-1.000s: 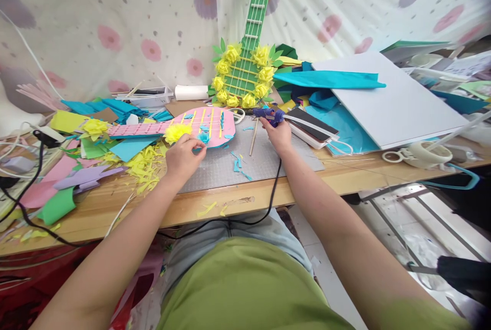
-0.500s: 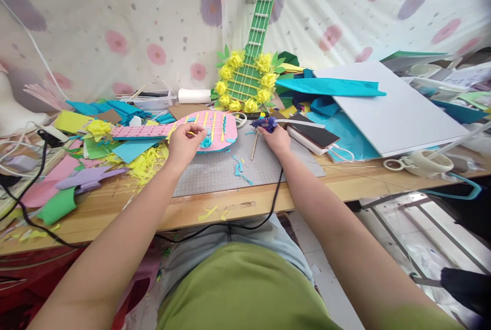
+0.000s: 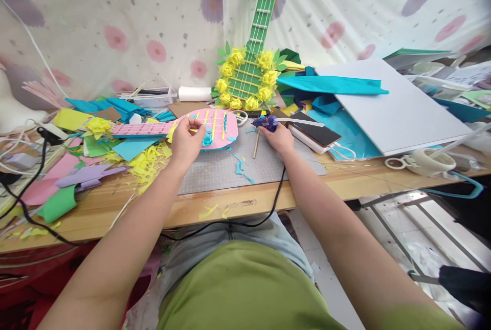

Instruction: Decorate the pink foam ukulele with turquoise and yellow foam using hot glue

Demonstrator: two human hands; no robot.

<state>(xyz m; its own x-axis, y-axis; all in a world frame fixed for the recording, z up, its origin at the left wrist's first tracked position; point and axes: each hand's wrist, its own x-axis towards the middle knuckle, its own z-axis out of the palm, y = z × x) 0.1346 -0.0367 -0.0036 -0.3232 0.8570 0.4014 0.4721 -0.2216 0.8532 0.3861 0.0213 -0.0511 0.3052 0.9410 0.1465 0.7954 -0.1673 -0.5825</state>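
From my end I see the pink guitar (image 3: 218,134) lying on the counter (image 3: 326,187), its body over the grey mat (image 3: 218,177) and its neck pointing left. The left hand (image 3: 187,139) is above the body's near side, just beside a blue flower (image 3: 207,138). Its fingers are curled, with a narrow gap at most at the tips; I can't tell whether they pinch anything or touch the guitar. The right hand (image 3: 280,138) has its fingers closed around the glue gun (image 3: 267,123), well apart from the left hand, with the nozzle towards the guitar. A stick (image 3: 256,145) and blue scraps (image 3: 240,167) lie on the mat nearby.

I judge the step in hand to be gluing trim onto the guitar, with the body partly decorated. To my mind, the next move calls for a steady left hand at the chosen spot and a small bead of glue. I'd mind the black cord (image 3: 276,201), which could snag on the counter's edge.
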